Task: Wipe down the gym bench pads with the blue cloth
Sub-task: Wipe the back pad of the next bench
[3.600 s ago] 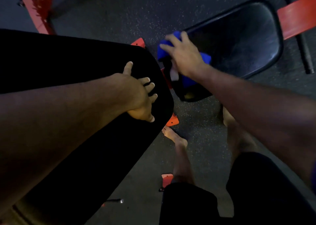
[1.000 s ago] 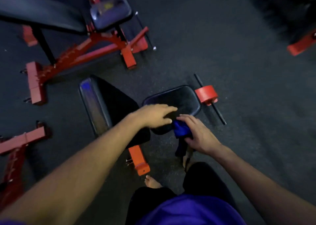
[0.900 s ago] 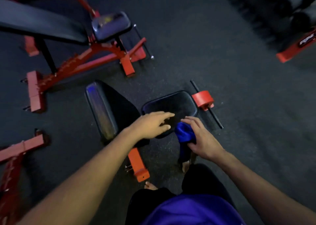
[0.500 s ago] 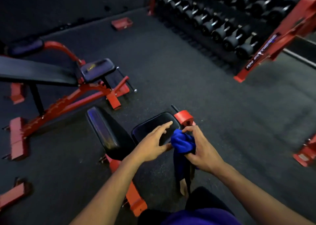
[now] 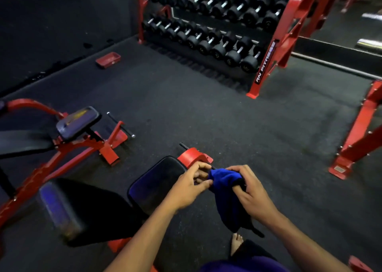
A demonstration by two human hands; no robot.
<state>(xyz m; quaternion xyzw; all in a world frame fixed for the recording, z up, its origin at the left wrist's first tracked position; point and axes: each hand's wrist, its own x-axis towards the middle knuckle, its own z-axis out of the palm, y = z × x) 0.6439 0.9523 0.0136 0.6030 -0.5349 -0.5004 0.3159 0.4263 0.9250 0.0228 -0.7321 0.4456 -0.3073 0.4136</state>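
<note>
Now both hands point(image 5: 219, 191), pinching blue cloth point(image 5: 226, 191)

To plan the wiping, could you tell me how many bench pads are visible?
4: near back pad, near seat pad; far seat pad, far back pad at left; others may be hidden.

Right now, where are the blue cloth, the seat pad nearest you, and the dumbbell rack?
blue cloth point(image 5: 224, 186): head view, bunched upper part between the hands.
seat pad point(image 5: 157, 182): head view, middle of top.
dumbbell rack point(image 5: 266, 62): head view, red end post.
</note>
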